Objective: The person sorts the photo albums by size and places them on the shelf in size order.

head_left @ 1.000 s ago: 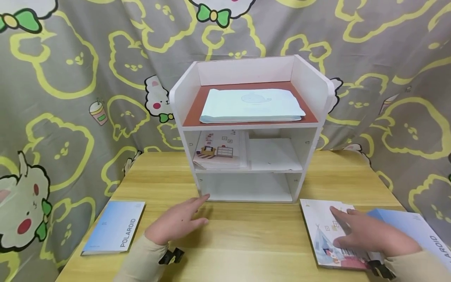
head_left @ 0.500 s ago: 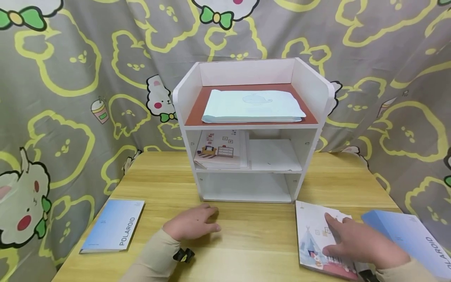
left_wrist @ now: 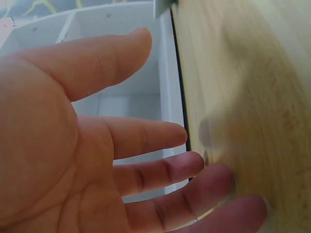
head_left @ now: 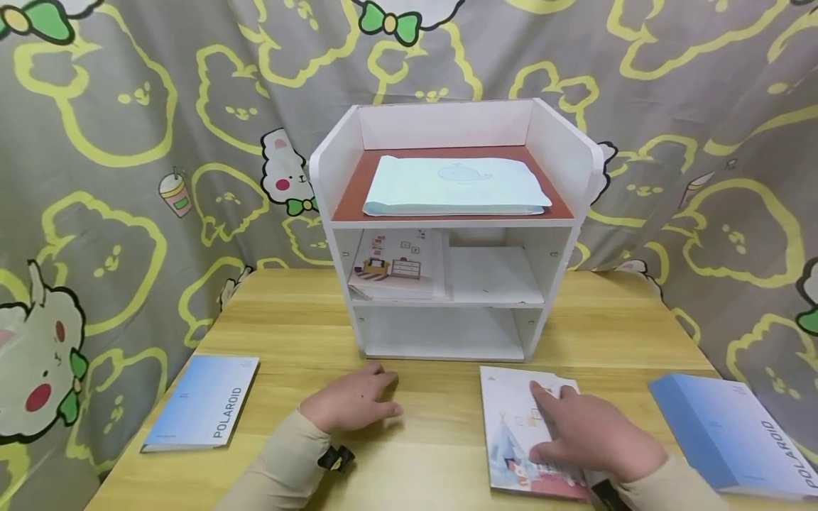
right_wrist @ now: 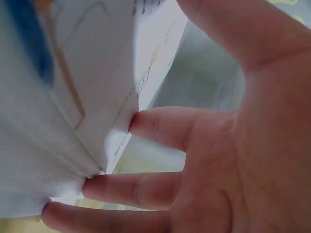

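- Lying flat on the desk (head_left: pixel 447 426), the picture book (head_left: pixel 511 426) sits before the white shelf (head_left: pixel 447 220).
- Your right hand (head_left: pixel 591 436) presses it, fingers straight.
- Your left hand (head_left: pixel 351 401) rests relaxed, holding nothing, on the desk.
- Blue books (head_left: pixel 204 411) lie at both sides.

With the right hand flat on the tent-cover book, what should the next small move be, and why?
Probably curl the right hand fingers under the tent-cover book edge and lift it. It lies flat on the table under straight fingers, and the shelf unit has a bare bottom compartment.
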